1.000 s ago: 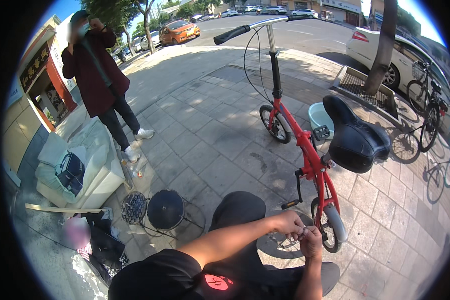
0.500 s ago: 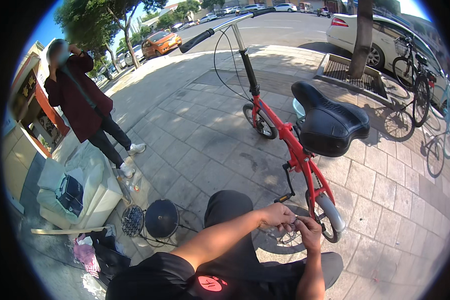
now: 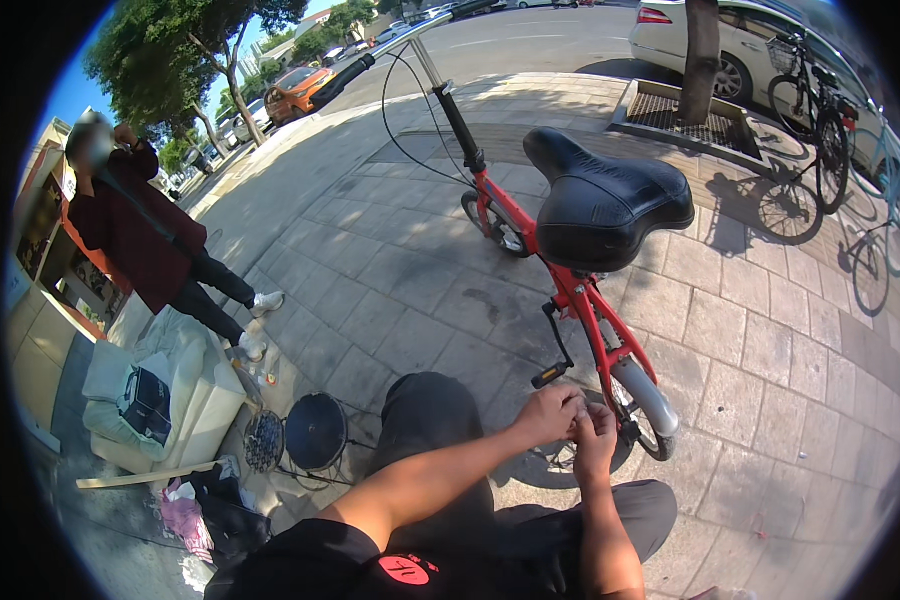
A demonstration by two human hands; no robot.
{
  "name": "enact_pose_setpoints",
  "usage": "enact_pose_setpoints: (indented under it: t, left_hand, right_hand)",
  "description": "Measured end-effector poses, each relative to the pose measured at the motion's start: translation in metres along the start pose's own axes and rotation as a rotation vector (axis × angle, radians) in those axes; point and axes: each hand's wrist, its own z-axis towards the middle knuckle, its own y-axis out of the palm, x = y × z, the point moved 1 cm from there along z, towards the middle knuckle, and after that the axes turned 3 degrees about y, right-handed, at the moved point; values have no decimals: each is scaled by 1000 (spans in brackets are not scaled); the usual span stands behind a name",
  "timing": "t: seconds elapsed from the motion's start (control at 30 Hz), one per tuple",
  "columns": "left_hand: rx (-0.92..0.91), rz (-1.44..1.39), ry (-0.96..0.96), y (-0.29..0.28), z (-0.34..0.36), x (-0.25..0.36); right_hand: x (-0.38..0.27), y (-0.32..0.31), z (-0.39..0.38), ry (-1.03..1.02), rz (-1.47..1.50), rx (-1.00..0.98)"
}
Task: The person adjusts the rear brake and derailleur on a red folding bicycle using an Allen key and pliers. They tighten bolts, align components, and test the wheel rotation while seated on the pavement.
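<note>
My left hand (image 3: 550, 414) and my right hand (image 3: 596, 436) meet just left of the rear wheel of a red bicycle (image 3: 582, 300). The fingers of both are pinched together around something too small to make out. Close above them is the bicycle's pedal (image 3: 549, 375), black with an orange reflector. A silver mudguard (image 3: 645, 397) covers the rear wheel. Higher up sits a wide black saddle (image 3: 610, 205). Under my hands lies a dark round shape with spokes, wheel or shadow; I cannot tell which.
A person in a dark red coat (image 3: 140, 215) stands at the left. Near my left knee are a round black stool (image 3: 316, 430) and a pale padded seat holding a dark bag (image 3: 146, 404). Parked bicycles (image 3: 820, 130), a tree trunk (image 3: 701, 60) and a white car are far right.
The view has shifted, so the bicycle appears further left and higher. My hands stay pinched together and now show a little higher in the picture.
</note>
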Motion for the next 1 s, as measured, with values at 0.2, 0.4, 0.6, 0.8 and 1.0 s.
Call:
enact_pose_setpoints:
  t: [0.2,0.4,0.6,0.8,1.0]
  left_hand:
    - [-103,-234,-136,14,7,-17]
    - [-278,-130,-40,45,17,-33]
    - [-558,-431,-197,43,40,-14]
    - [-597,-54,233,52,58,-43]
    - [-468,270,754,55,71,-55]
  right_hand:
    - [-7,-7,-20,-472,-736,162]
    - [-5,-27,-32,-472,-909,277]
    - [-29,-22,-40,-388,-975,470]
    - [30,-43,-30,102,-190,765]
    - [71,-41,2,148,413,737]
